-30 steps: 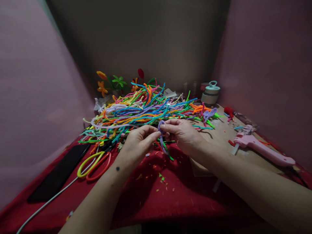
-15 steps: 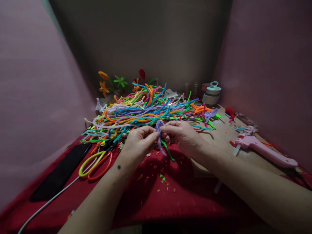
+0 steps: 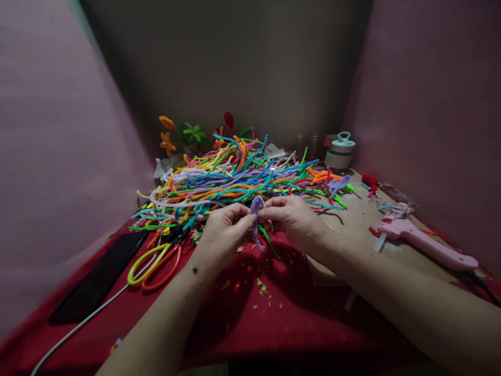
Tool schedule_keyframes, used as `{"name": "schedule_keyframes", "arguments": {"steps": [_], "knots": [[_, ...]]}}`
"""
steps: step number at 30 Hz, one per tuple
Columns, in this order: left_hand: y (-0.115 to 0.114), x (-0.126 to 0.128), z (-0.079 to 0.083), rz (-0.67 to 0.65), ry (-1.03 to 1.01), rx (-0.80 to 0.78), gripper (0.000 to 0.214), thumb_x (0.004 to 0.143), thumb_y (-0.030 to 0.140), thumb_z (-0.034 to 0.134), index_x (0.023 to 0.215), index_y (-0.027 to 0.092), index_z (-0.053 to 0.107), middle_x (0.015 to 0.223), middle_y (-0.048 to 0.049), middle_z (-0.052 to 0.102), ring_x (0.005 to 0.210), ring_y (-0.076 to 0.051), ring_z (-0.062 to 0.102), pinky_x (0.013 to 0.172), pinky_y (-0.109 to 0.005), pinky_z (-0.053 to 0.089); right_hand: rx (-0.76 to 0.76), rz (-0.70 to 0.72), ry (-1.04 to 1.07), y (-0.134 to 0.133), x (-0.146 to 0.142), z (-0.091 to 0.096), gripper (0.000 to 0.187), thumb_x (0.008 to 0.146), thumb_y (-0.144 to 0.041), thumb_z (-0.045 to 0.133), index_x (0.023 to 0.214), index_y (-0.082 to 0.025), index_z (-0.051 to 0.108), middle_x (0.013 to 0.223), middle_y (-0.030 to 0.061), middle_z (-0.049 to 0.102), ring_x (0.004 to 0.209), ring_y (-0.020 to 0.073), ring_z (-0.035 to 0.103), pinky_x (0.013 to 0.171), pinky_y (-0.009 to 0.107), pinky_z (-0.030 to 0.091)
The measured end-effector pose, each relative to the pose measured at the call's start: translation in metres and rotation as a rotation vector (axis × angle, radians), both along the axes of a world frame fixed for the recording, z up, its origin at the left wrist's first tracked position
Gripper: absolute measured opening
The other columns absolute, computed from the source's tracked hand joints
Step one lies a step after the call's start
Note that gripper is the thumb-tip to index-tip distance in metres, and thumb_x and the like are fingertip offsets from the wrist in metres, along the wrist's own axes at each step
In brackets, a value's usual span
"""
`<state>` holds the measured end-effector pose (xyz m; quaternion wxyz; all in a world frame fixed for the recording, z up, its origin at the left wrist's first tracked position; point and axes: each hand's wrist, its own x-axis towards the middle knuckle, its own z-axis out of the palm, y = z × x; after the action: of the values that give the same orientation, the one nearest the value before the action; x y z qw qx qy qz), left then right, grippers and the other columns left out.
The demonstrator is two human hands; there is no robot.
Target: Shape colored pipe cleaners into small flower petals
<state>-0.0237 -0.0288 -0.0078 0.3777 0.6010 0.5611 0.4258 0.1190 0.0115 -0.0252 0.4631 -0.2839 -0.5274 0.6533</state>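
A purple pipe cleaner (image 3: 257, 204), bent into a narrow loop with a tail hanging below, is pinched between both hands. My left hand (image 3: 228, 232) grips it from the left with thumb and forefinger closed. From the right, my right hand (image 3: 293, 218) pinches it at nearly the same spot, its other fingers curled under. Both sets of fingertips hide the place where the strands meet. Just behind the hands lies a big heap of coloured pipe cleaners (image 3: 230, 180). A green strand (image 3: 272, 243) pokes out beneath my right hand.
Scissors with yellow and red handles (image 3: 148, 265), a black phone (image 3: 99, 277) and a white cable (image 3: 86, 318) lie left. On the right, a pink glue gun (image 3: 426, 243) rests on a board (image 3: 352, 209). Behind stand a lidded jar (image 3: 340, 151) and pipe-cleaner flowers (image 3: 168, 141). Scraps dot the red cloth (image 3: 250, 334).
The purple loop has turned slightly and its tail has swung a little to the left. Both hands keep their pinch, with only small finger shifts.
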Motion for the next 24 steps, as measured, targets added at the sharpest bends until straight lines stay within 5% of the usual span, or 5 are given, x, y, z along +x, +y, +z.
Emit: {"name": "schedule_keyframes", "arguments": {"steps": [6,24], "knots": [[-0.002,0.004,0.004,-0.052,0.054,-0.009,0.017,0.072,0.03,0.057,0.064,0.015,0.053,0.05,0.0055,0.047,0.042,-0.006,0.038,0.042,-0.018,0.03,0.107,-0.1,-0.055,-0.001,0.004,0.01,0.014,0.066,-0.029,0.064,0.065,-0.015,0.062,0.06,-0.0008,0.058,0.048,0.0069,0.044,0.048,0.023,0.033],[-0.003,0.006,0.008,-0.085,0.063,-0.059,0.015,0.071,0.031,0.058,0.067,0.016,0.056,0.048,0.0059,0.049,0.038,-0.005,0.036,0.038,-0.018,0.024,0.001,-0.167,0.083,-0.001,0.002,0.006,0.023,0.063,-0.03,0.069,0.055,-0.016,0.053,0.051,-0.004,0.051,0.046,0.0066,0.04,0.048,0.024,0.03]]}}
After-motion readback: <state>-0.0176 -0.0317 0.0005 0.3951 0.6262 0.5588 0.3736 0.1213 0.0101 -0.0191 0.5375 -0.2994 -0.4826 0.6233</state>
